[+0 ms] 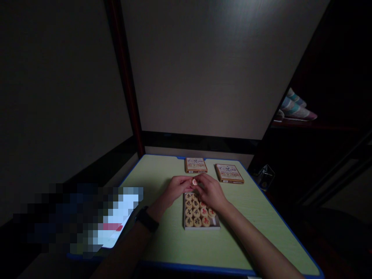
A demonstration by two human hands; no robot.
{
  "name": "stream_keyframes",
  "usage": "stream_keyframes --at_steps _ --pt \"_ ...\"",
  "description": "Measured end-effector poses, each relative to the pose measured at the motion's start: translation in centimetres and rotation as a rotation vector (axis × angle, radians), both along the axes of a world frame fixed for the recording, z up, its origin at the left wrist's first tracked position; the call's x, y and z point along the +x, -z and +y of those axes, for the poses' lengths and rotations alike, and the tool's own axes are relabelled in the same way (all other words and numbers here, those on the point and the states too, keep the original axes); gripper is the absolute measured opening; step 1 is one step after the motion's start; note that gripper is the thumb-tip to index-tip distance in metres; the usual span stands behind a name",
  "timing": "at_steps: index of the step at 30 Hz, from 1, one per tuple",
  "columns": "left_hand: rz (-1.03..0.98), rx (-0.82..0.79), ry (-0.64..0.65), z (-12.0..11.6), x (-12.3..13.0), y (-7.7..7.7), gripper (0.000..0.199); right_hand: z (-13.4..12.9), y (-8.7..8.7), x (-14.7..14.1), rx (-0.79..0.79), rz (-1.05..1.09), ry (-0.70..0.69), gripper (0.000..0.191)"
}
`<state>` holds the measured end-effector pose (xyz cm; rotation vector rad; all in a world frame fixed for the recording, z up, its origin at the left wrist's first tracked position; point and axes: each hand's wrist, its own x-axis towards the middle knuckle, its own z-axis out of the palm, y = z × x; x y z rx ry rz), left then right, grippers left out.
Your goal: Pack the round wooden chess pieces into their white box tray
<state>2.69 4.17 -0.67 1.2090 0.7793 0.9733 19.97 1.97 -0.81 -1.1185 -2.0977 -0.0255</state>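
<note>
Between the fingertips of both hands is a small round Chinese chess piece (194, 181) with a red mark on its face. My left hand (176, 188) pinches it from the left, while my right hand (212, 190) has its fingers closed on it from the right. Just below the hands lies a shallow open box (200, 228) with rows of wooden Chinese chess pieces (197, 212), black characters on the left and red on the right. The box's lower right corner shows a bare spot. My right hand and wrist hide part of its upper right.
Two closed boxes with printed lids, one at the back middle (196, 165) and one at the back right (229, 173), lie on the green table (162, 248). A lit screen (122, 213), partly pixelated, is at the left edge. A wall stands behind the blue-edged table.
</note>
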Motion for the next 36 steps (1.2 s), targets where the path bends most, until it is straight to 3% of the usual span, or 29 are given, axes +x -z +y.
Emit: stream_keyframes --at_steps 6,13,21,25,30,33,36 --pt "0.028 0.025 -0.01 0.2 0.1 0.3 0.039 -0.2 -0.2 -0.1 0.005 -0.024 -0.011 0.011" --pt "-0.043 0.0 -0.036 0.7 0.1 1.0 0.042 -0.5 -0.4 -0.3 0.066 -0.089 -0.051 0.025" --pt "-0.056 0.003 0.0 0.4 -0.3 0.5 0.048 -0.5 -0.8 -0.2 0.101 -0.164 -0.08 0.025" --pt "-0.046 0.027 0.037 -0.1 -0.4 -0.3 0.052 -0.9 -2.1 0.3 0.089 -0.155 -0.08 0.022" --pt "0.057 0.049 -0.072 0.3 -0.2 0.0 0.046 -5.0 -3.8 2.0 -0.079 -0.048 -0.098 0.013" --pt "0.163 0.126 -0.115 0.7 0.3 0.9 0.032 -8.3 -3.4 3.0 -0.206 -0.049 -0.099 0.017" --pt "0.324 0.31 -0.131 0.3 0.9 1.3 0.019 -10.4 -2.4 3.6 -0.242 -0.093 -0.087 0.017"
